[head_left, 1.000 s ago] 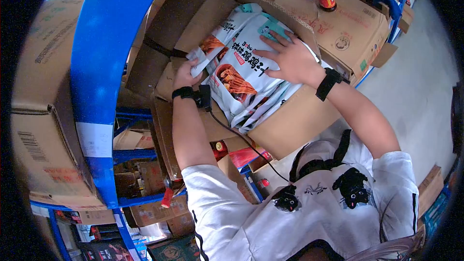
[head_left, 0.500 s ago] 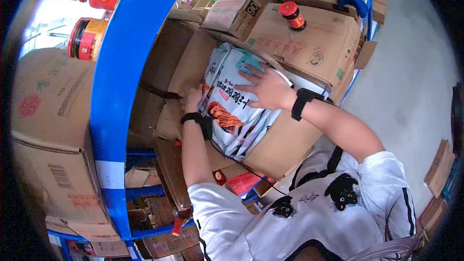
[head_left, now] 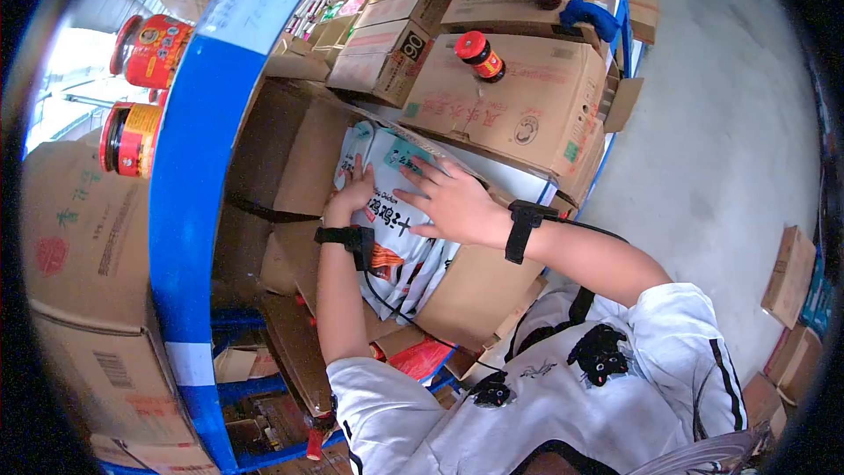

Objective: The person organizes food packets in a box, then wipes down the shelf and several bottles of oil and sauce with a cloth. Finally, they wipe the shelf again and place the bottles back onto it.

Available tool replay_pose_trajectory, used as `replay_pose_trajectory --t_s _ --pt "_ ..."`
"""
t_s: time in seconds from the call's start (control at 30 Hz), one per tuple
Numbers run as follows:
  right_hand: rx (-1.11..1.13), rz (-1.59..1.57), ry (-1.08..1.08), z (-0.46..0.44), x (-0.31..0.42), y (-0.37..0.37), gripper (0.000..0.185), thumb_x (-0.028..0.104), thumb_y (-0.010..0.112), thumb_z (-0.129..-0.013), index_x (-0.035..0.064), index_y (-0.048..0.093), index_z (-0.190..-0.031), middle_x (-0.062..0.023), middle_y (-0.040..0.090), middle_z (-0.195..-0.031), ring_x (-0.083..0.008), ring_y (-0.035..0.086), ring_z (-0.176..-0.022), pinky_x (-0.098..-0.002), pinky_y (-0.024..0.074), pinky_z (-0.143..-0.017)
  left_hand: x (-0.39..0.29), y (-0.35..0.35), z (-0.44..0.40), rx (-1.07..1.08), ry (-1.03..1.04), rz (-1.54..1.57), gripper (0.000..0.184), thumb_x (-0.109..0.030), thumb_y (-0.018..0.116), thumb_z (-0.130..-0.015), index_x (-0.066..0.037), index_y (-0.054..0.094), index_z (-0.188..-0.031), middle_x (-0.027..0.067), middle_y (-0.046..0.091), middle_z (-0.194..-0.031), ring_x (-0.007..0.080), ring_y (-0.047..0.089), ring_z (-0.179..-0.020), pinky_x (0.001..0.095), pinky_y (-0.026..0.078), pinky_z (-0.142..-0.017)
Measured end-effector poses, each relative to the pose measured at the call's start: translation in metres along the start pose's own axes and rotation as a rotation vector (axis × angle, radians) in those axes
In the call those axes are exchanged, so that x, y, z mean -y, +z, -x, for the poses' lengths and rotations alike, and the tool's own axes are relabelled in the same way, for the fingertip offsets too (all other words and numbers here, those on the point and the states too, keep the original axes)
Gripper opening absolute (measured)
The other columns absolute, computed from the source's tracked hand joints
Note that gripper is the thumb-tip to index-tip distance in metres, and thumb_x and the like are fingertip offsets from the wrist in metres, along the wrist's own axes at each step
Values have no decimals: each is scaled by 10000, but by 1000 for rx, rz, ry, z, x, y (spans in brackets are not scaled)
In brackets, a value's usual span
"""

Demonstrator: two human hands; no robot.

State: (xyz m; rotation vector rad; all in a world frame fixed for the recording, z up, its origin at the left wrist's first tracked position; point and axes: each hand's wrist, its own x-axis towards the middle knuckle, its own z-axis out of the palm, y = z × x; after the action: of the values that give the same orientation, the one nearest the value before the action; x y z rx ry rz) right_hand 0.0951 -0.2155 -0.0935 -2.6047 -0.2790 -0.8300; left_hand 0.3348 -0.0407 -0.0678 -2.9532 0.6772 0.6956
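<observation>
Open box: the brown carton [head_left: 479,295] stands in front of the person, its flaps up, and white food packets [head_left: 391,215] lie inside it in a stack.
Packets: the top one shows dark lettering, a teal patch and a picture of orange-red food; the edges of others show beneath it on the side nearest the person.
Left hand: the left hand [head_left: 351,192] is over the left part of the packets in the carton, fingers partly spread; I can't tell whether it grips any of them.
Right hand: the right hand [head_left: 466,204] is wide open, palm down and fingers fanned over the top packet, closed around nothing.
Wrists: each has a black strap, the left one [head_left: 345,239] by the carton's left side, the right one [head_left: 522,233] by its right side.
Jar: a red-lidded jar [head_left: 480,56] stands on a closed box [head_left: 505,110] just beyond the carton.
Boxes marked 90: these [head_left: 374,57] sit beyond the carton, left of that jar.
Blue post: the broad upright [head_left: 189,211] runs left of the carton, with two red-labelled jars [head_left: 132,139] past it.
Floor: grey floor [head_left: 703,167] lies to the carton's right.
</observation>
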Motion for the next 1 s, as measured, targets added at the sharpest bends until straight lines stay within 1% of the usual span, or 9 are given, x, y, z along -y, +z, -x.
replay_pose_trajectory --t_s 0.2,0.33,0.37,0.47,0.53,0.7,0.77,0.9,1.0 --pt "24 -147 -65 8 -7 -4 593 499 520 -799 90 490 -1227 -131 445 -1292 -268 358 -1247 -446 217 -1055 -52 -12 55 -18 -49 226 880 -676 304 -829 -113 -20 -1421 290 29 -1433 355 -73 -1350 415 93 -1089" --pt "-241 -431 -163 45 -7 -54 294 136 586 -779 77 585 -1067 -58 574 -1134 -228 491 -1119 -449 269 -1038 -82 -35 118 -277 125 97 859 -600 426 -834 -110 38 -1424 273 90 -1436 397 34 -1345 432 121 -1082" --pt "-311 -465 -174 61 -16 -63 253 130 582 -746 84 597 -995 -46 588 -1103 -225 525 -1033 -435 334 -985 -101 -38 137 -342 112 109 843 -580 449 -832 -128 55 -1424 253 90 -1444 421 62 -1334 454 134 -1076" --pt "-283 -373 -15 98 -58 -78 266 57 570 -719 82 604 -981 -54 598 -1057 -230 528 -983 -411 366 -896 -147 -24 182 -431 118 37 799 -551 479 -828 -184 94 -1425 203 80 -1462 496 92 -1299 544 174 -1041" --pt "-341 -298 348 110 -96 -75 274 23 563 -702 72 603 -969 -67 600 -996 -250 518 -941 -384 356 -834 -160 2 197 -375 110 89 795 -541 496 -823 -178 117 -1420 227 72 -1455 533 69 -1283 626 209 -985" --pt "-300 26 580 106 -226 -90 446 38 583 -699 74 511 -1137 -118 540 -1097 -277 447 -1058 -402 334 -882 -164 62 195 -246 -57 -36 782 -595 433 -823 -141 180 -1408 248 141 -1431 570 121 -1251 703 226 -911" --pt "-302 219 551 86 -276 -96 596 73 605 -699 91 405 -1260 -149 384 -1289 -323 372 -1157 -442 294 -968 -186 47 218 -313 -35 -36 758 -578 458 -815 -132 245 -1391 243 166 -1427 531 190 -1253 687 245 -915" --pt "-315 391 649 44 -350 -92 595 206 618 -750 113 382 -1288 -165 388 -1297 -352 430 -1116 -464 407 -861 -253 45 250 -491 91 -108 674 -436 575 -802 -140 335 -1358 149 295 -1408 331 326 -1264 526 277 -996" --pt "-155 386 721 39 -378 -73 519 220 635 -737 105 478 -1218 -112 515 -1184 -337 465 -1077 -445 427 -846 -273 69 245 -665 371 240 284 -162 663 -760 -66 628 -1025 133 587 -1111 303 545 -1029 410 407 -898"
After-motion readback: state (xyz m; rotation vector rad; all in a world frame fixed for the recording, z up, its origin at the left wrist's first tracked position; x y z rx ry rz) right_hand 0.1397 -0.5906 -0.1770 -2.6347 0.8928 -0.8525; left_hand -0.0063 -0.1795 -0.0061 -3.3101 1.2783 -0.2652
